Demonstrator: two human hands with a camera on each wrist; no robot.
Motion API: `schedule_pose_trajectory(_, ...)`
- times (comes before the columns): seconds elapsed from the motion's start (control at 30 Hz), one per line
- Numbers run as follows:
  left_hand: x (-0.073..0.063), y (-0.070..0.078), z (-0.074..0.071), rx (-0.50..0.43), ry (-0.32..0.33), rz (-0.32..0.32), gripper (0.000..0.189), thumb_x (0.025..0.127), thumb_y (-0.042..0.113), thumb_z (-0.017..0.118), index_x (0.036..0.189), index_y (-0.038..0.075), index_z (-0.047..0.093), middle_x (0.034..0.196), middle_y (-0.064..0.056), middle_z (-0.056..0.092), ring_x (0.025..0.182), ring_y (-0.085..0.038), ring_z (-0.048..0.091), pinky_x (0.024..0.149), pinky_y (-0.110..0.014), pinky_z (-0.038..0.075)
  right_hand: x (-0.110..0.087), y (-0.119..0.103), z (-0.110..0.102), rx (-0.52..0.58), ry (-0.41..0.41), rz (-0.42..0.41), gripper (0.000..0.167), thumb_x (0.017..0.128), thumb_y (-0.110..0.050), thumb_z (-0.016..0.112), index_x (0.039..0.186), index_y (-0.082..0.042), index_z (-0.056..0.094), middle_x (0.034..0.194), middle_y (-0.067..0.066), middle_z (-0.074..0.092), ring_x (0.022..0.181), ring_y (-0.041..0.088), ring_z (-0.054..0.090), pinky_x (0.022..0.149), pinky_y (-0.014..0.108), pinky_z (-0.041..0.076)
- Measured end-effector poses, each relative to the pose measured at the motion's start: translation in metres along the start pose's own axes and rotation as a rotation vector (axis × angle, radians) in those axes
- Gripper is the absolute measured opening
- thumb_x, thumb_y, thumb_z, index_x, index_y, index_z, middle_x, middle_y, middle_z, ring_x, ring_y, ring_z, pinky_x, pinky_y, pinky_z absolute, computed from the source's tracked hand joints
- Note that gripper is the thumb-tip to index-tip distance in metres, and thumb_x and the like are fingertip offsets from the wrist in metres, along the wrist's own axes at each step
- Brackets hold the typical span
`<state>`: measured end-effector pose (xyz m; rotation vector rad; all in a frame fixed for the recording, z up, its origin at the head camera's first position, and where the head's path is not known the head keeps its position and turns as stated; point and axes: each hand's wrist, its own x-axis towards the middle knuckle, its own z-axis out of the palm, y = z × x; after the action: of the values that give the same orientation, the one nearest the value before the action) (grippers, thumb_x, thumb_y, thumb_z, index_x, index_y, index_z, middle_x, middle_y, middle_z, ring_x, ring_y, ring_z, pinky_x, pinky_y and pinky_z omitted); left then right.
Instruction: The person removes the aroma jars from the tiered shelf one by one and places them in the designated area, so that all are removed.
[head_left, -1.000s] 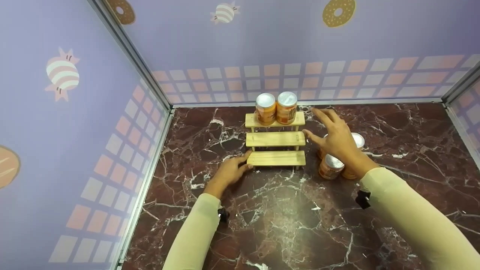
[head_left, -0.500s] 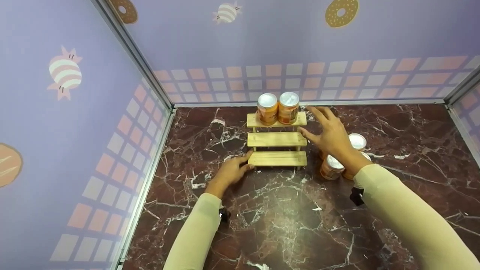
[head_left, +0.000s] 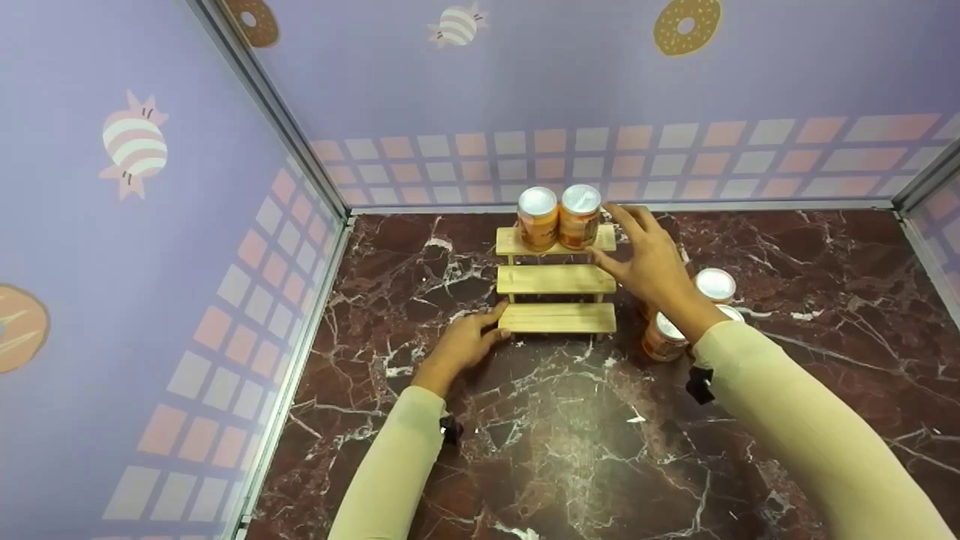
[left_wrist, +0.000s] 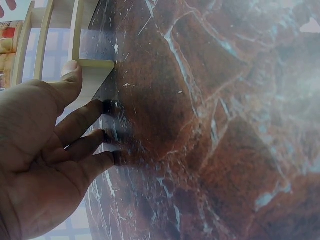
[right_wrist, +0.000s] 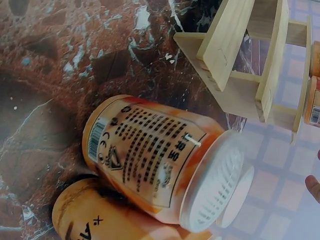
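Note:
A three-step wooden display rack (head_left: 556, 279) stands near the back wall. Two jars with orange labels and silvery lids sit side by side on its top step: the left jar (head_left: 538, 221) and the right jar (head_left: 580, 219). My left hand (head_left: 459, 346) holds the left end of the bottom step between thumb and forefinger. In the left wrist view, the thumb (left_wrist: 71, 75) lies on that step and the other fingers reach down to the tabletop. My right hand (head_left: 651, 259) has its thumb and fingers spread at the right jar's right side, thumb close by its base.
Several more jars stand in a group right of the rack, partly hidden under my right forearm; one jar (right_wrist: 155, 157) fills much of the right wrist view. The marbled tabletop (head_left: 570, 450) meets a patterned back wall (head_left: 420, 169) and a left wall (head_left: 225, 300).
My right hand has moved left, from beside the rack to the right jar on the top step. The left hand stays at the bottom step. The view has shifted slightly.

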<state>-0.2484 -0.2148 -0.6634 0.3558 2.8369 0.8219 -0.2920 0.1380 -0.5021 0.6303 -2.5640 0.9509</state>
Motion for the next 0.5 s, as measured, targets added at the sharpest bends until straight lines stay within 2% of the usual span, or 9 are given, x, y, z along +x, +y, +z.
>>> schedule_pose_trajectory(0.23, 0.001, -0.002, 0.002, 0.005, -0.003, -0.018, 0.068, 0.104, 0.059, 0.067, 0.167, 0.046, 0.043, 0.159, -0.013, 0.063, 0.145, -0.041, 0.064, 0.126, -0.054, 0.050, 0.006, -0.004, 0.005, 0.012, 0.007, -0.021, 0.072, 0.098, -0.032, 0.087, 0.160, -0.014, 0.055, 0.149, 0.024, 0.062, 0.108, 0.049, 0.071, 0.090, 0.062, 0.062)
schedule_pose_trajectory(0.37, -0.001, 0.004, -0.002, -0.010, -0.013, -0.038, 0.067, 0.104, 0.059, 0.067, 0.166, 0.047, 0.043, 0.159, -0.013, 0.063, 0.145, -0.042, 0.063, 0.126, -0.056, 0.050, 0.008, -0.005, 0.007, 0.022, 0.002, -0.017, 0.070, 0.099, -0.031, 0.086, 0.161, -0.017, 0.055, 0.150, 0.023, 0.061, 0.112, 0.049, 0.071, 0.093, 0.063, 0.062)
schedule_pose_trajectory(0.43, -0.003, 0.007, -0.004, -0.015, -0.001, -0.027, 0.067, 0.104, 0.060, 0.066, 0.166, 0.047, 0.044, 0.159, -0.015, 0.062, 0.144, -0.044, 0.063, 0.126, -0.057, 0.050, 0.009, -0.006, 0.009, 0.027, -0.002, -0.020, 0.071, 0.099, -0.031, 0.086, 0.161, -0.018, 0.054, 0.151, 0.023, 0.060, 0.113, 0.049, 0.070, 0.096, 0.064, 0.062)
schedule_pose_trajectory(0.47, -0.008, 0.014, -0.009, -0.021, -0.006, -0.029, 0.067, 0.105, 0.057, 0.067, 0.166, 0.044, 0.045, 0.159, -0.017, 0.062, 0.145, -0.045, 0.062, 0.126, -0.058, 0.049, 0.009, -0.007, 0.010, 0.028, -0.003, -0.021, 0.071, 0.099, -0.031, 0.087, 0.161, -0.019, 0.055, 0.151, 0.023, 0.060, 0.113, 0.049, 0.070, 0.097, 0.064, 0.062)
schedule_pose_trajectory(0.5, -0.010, 0.015, -0.010, -0.025, -0.003, -0.021, 0.067, 0.105, 0.059, 0.065, 0.167, 0.045, 0.044, 0.160, -0.019, 0.061, 0.145, -0.046, 0.062, 0.126, -0.058, 0.049, 0.010, -0.007, 0.012, 0.030, -0.004, -0.023, 0.072, 0.098, -0.031, 0.088, 0.160, -0.019, 0.055, 0.151, 0.023, 0.060, 0.114, 0.049, 0.070, 0.098, 0.065, 0.062)
